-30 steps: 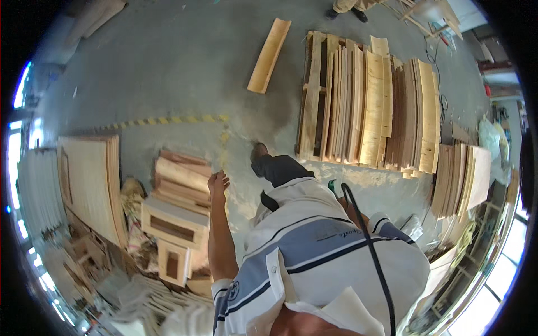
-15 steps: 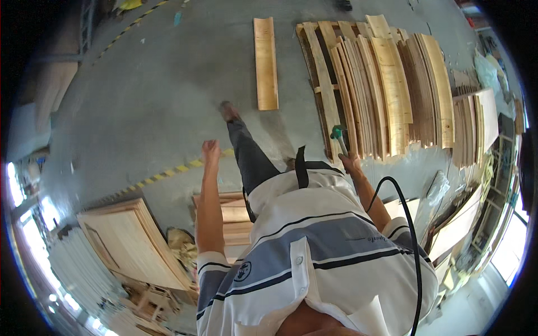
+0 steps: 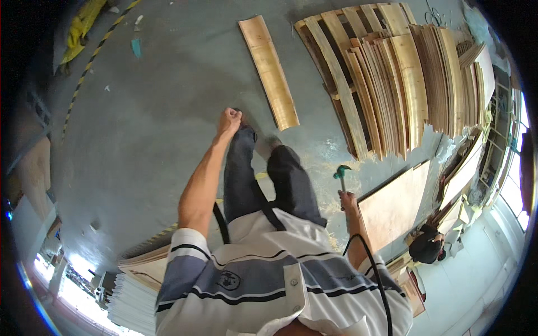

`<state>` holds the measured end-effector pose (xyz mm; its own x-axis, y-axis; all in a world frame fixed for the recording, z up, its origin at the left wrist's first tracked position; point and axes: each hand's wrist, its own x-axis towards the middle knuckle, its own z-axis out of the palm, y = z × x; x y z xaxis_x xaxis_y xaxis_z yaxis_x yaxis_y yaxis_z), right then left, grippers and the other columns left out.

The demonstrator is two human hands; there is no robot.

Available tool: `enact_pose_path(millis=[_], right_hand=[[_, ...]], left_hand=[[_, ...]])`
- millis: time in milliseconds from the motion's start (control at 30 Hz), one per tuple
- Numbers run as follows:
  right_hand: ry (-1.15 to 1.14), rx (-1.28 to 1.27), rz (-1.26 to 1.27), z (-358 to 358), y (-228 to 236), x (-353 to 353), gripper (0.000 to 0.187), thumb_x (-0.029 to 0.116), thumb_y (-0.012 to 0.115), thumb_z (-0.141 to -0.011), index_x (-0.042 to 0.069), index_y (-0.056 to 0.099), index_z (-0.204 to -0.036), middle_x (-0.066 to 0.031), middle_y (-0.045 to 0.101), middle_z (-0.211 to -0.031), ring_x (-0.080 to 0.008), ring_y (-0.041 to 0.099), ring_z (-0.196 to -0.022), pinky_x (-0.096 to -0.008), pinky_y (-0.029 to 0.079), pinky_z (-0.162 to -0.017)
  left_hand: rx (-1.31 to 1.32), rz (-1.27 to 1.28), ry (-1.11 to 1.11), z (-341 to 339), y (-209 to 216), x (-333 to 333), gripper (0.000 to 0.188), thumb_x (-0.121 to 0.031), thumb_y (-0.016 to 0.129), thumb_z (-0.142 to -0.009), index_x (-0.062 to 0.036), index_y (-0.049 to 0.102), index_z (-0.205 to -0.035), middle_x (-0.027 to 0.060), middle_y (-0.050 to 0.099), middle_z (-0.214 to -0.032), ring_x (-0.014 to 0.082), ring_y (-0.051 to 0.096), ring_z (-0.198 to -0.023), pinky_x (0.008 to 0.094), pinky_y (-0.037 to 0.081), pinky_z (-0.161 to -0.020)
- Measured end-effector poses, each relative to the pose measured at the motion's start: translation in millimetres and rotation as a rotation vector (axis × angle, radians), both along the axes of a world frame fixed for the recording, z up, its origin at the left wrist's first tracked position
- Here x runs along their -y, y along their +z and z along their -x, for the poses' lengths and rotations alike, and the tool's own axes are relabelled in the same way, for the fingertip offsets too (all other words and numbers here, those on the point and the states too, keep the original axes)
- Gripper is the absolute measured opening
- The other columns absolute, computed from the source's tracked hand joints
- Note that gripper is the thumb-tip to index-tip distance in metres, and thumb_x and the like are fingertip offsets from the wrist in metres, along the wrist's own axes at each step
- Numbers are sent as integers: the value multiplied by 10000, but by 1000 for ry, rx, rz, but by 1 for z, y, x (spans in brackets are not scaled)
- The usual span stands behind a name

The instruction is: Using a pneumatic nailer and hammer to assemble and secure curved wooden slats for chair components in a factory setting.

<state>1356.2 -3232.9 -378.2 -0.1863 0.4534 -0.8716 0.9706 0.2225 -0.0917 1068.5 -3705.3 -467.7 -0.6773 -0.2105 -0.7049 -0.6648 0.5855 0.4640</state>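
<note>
My right hand (image 3: pixel 348 200), at my right side, is wrapped round the handle of a hammer with a green head (image 3: pixel 343 171). The head points up and away from me. My left hand (image 3: pixel 229 121) is held out ahead over my left leg, its fingers curled closed; whether anything is inside them is hidden. Beyond both hands, a long wooden board (image 3: pixel 272 73) with a shallow trough shape lies on the floor, touched by neither hand.
Ahead on the right, a wooden pallet (image 3: pixel 330 61) bears stacked curved boards (image 3: pixel 408 84). A flat wooden panel (image 3: pixel 395 204) is right of the hammer. Someone in dark clothing (image 3: pixel 427 245) is at the lower right. Yellow-black tape (image 3: pixel 84 73) marks the floor at left.
I have stepped forward and turned, so the trough-shaped board now slants and the pallet appears rotated. My left hand has swung forward; the hammer stays in my right hand, now away from the pallet.
</note>
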Motion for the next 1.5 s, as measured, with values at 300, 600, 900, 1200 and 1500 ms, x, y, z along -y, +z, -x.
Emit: enact_pose_path(millis=[300,600,900,1200,1500], right_hand=[[408,-269,-179,134,-150,113,434,390,645,-808,-17,514,-731,-172,463,-566,-289,479,-536,-415,400,-537],[195,-634,-347,249,-410,158,354,300,603,-886,-34,522,-799,-126,402,-580,-185,355,-569,-367,361,-519],[175,-861,-487,328,-450,176,319,265,638,-860,-19,524,-770,-101,370,-571,-162,341,-549,-334,351,-498],[337,-856,-341,311,-431,190,321,280,636,-859,-8,528,-766,-109,416,-549,-169,379,-522,-346,358,-493],[520,-842,-147,433,-456,227,342,324,600,-897,-14,556,-876,-77,400,-562,-140,386,-544,-343,346,-490]], left_hand=[[121,-83,-216,117,-156,-31,421,-374,594,-842,12,642,-1004,219,648,-1047,377,605,-1013,437,474,-874],[204,36,-149,122,-476,-115,722,-480,589,-856,149,441,-1179,315,572,-1130,397,587,-1050,442,476,-877],[-323,-124,10,213,-494,-154,311,-227,548,-886,21,549,-1074,244,639,-1015,385,630,-969,444,508,-814],[-422,232,-665,482,-433,3,348,-180,580,-784,48,622,-1043,234,665,-951,302,685,-841,379,564,-582],[-395,258,-1085,441,-434,192,377,-207,617,-809,10,594,-1116,243,622,-1072,393,589,-1021,459,457,-872]])
